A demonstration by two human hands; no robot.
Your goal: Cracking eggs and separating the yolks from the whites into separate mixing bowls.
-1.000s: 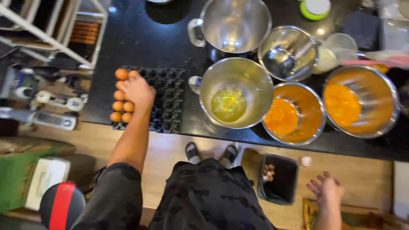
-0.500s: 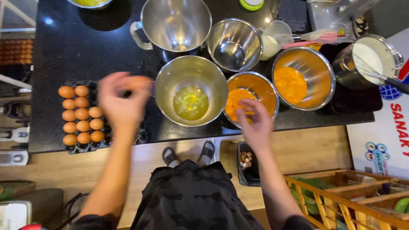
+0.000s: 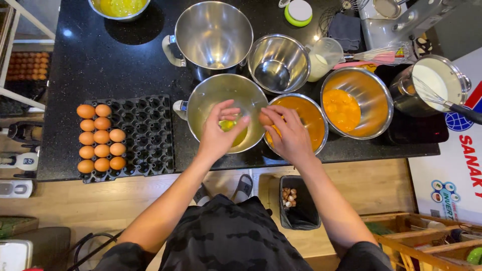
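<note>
My left hand (image 3: 219, 135) hovers over a steel bowl (image 3: 201, 103) that holds egg white and a yolk, fingers curled; whether it grips anything is unclear. My right hand (image 3: 290, 136) pinches a brown egg (image 3: 264, 119) at the rim between that bowl and a steel bowl of yolks (image 3: 315, 113). The two hands' fingertips are close together but apart. A black egg tray (image 3: 150, 133) lies to the left with several brown eggs (image 3: 101, 138) in its left columns.
A second yolk bowl (image 3: 374, 85), two empty steel bowls (image 3: 213, 32) (image 3: 278, 62), a measuring cup (image 3: 326, 56), a whisk (image 3: 386, 52) and a pot of milk (image 3: 432, 80) stand on the black counter (image 3: 100, 60). A bin (image 3: 301, 213) with eggshells sits on the floor below.
My left hand carried an egg from the tray over to the bowls. My right hand came up from beside the bin and both hands met over the bowl rim.
</note>
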